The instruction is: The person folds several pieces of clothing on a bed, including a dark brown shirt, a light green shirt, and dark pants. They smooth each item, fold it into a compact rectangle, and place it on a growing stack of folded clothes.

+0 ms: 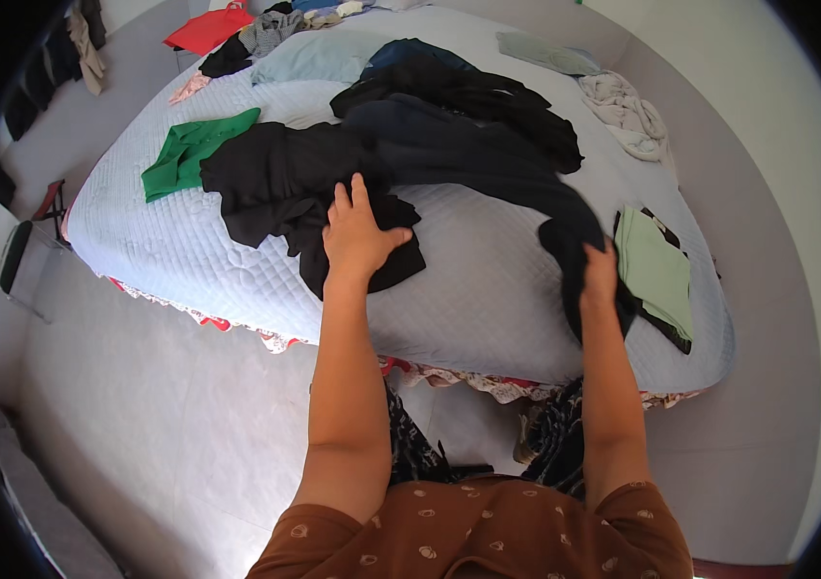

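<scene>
Over the near left part of a crumpled black garment [273, 163] on the bed is my left hand [360, 235], fingers spread; whether it touches the cloth is hard to tell. My right hand [601, 268] grips a long dark navy garment [468, 155], which stretches in an arc from the black garment to the bed's near right side. Its end is slightly blurred and hangs about my fingers. Just right of that hand lies a folded light green cloth [653, 268] on top of a dark one. More black clothing [454, 87] is heaped behind the navy garment.
A green garment [190, 148] lies at the left on the quilted bedspread [468, 289]. Farther back are a pale pillow [316, 56], a red bag [209, 27] and mixed clothes. Beige cloth [624, 116] lies along the right edge. A folding chair [16, 253] stands at the left.
</scene>
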### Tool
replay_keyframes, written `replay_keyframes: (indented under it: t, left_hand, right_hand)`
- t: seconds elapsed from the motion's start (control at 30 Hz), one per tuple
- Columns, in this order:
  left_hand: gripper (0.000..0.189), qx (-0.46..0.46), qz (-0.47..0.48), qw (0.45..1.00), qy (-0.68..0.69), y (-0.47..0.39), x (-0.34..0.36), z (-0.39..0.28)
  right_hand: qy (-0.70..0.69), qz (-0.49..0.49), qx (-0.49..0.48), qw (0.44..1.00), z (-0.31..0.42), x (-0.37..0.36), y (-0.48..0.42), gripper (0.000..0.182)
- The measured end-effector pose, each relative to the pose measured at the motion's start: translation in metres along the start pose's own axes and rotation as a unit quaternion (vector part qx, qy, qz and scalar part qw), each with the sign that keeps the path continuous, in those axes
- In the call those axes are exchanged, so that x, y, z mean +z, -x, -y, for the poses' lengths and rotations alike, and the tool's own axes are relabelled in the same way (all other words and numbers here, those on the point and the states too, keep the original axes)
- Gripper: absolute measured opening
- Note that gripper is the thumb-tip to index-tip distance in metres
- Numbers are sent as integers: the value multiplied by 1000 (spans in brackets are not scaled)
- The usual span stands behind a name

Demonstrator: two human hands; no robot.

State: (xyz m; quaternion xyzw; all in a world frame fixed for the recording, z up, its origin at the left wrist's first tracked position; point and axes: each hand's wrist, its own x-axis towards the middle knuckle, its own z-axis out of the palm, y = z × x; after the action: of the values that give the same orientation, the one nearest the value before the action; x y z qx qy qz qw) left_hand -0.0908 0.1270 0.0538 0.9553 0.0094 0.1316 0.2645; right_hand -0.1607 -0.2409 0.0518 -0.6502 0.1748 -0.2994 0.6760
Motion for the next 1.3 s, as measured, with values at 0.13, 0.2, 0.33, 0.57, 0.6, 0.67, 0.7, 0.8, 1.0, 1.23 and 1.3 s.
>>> replay_keyframes:
  t: [0.13,0.2,0.33,0.57,0.6,0.67,0.7,0.8,1.0,1.23,1.3]
  left_hand:
    - [103,-47,215,973,-65,-12,22,12]
    - [56,-8,119,989,-83,-24,47,39]
    - [27,-44,-54,998,8,-39,44,58]
    - [29,-180,-335,707,597,-41,-8,77]
    - [30,-173,-304,723,596,-38,-9,76]
    - [31,-161,-241,753,591,-33,-7,73]
    - [22,-175,-214,755,595,-32,-3,59]
    - [11,-70,-75,814,572,-21,12,22]
    - [23,20,-127,824,552,-30,31,21]
    - [35,-52,-306,769,559,-35,6,49]
    - [38,-68,-300,764,567,-39,4,66]
  right_hand:
    - [-334,-50,86,937,48,-59,10,40]
    - [-286,-60,63,954,53,-85,12,39]
    - [-63,-61,103,991,2,-138,16,34]
    - [436,2,-281,855,28,-100,42,65]
    - [487,16,-332,808,37,-79,45,82]
    - [528,135,-343,765,60,-24,54,105]
    - [549,195,-319,748,54,-1,52,115]
    - [603,294,-211,711,2,54,40,129]
    - [595,221,-199,747,-53,94,0,63]
    - [-78,102,-5,992,-8,-29,-18,41]
    - [-237,40,14,971,0,-60,-12,47]
